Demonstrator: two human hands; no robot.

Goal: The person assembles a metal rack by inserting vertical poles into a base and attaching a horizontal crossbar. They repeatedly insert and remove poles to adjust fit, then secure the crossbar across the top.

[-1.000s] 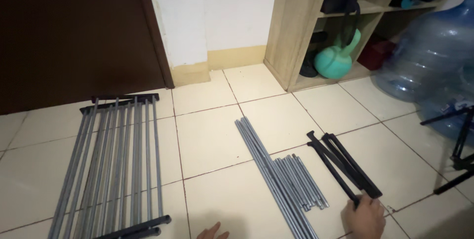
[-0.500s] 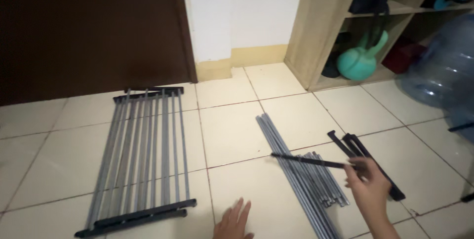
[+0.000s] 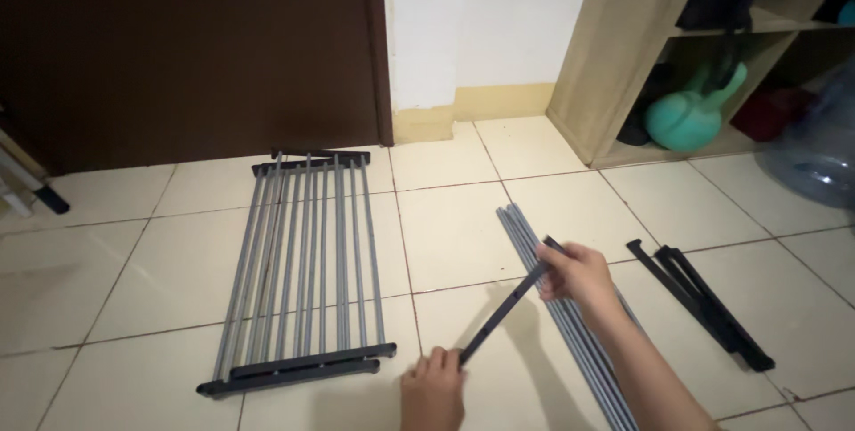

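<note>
Black bar (image 3: 503, 311): slim, flat, dark; held clear of the floor between both hands. Long axis running from 7 o'clock up to 1 o'clock across the view, lower end toward the wearer, upper end farther out.

Left hand (image 3: 434, 388): at the bar's lower end, 6 o'clock in the frame, fingers curled about the tip. Nearer of the two to the body.

Right hand (image 3: 577, 272): at the bar's upper end, roughly 4 o'clock from frame centre, closed around the bar with a short stub showing beyond the knuckles. Forearm entering from the lower right edge.

Bundle of grey rods (image 3: 557, 315): lying on the floor directly beneath the right hand, long axis 11 to 5 o'clock, crossing under the bar at an angle. Contact between bar and bundle not discernible.

Grey slatted rack (image 3: 307, 262): flat on the floor at 9 o'clock from the bar, black end rails near and far, well apart from both hands.

Pair of black bars (image 3: 702, 302): on the floor at 3 o'clock from the right hand, near, not touching it.

Tiled floor (image 3: 454, 217): cream, carrying all loose parts.

Teal kettlebell (image 3: 693, 115): in the wooden shelf unit (image 3: 614, 57), at 1 o'clock, well apart.
</note>
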